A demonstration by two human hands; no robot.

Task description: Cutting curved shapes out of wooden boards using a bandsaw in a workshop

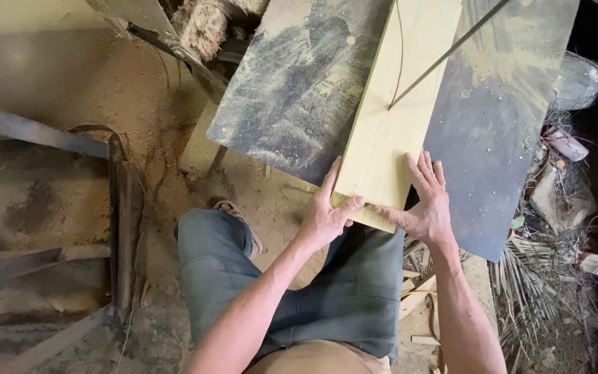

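Pale yellow rectangular wooden plank (399, 104) lies flat on the dusty dark metal desk (292, 90). Left hand (325, 216) grips the plank's near corner, thumb on top; right hand (427, 201) rests open, pressing flat on its near edge.

Bare saw table (292, 90) either side of the board (396, 118); thin blade (444, 55) slanting across its far half.
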